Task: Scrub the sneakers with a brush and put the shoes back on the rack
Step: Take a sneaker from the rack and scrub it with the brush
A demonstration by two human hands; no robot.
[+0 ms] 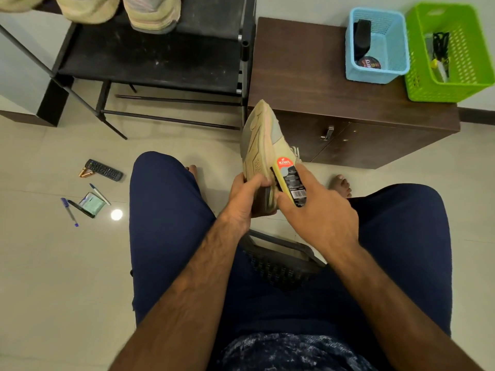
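Observation:
A beige sneaker (258,137) is held up between my knees, sole facing me and toe pointing away. My left hand (245,200) grips its heel end. My right hand (318,210) holds a brush (290,180) with a labelled back, pressed against the sneaker's right side near the heel. The brush's bristles are hidden against the shoe. The black shoe rack (150,60) stands ahead on the left, with other pale sneakers (152,13) on its upper shelf at the frame's top edge.
A brown cabinet (334,103) stands right of the rack, bearing a blue basket (377,46) with polish items and a green basket (450,52). A remote (104,170), batteries, pens and a small packet lie on the tiled floor at left. I sit on a dark chair (281,261).

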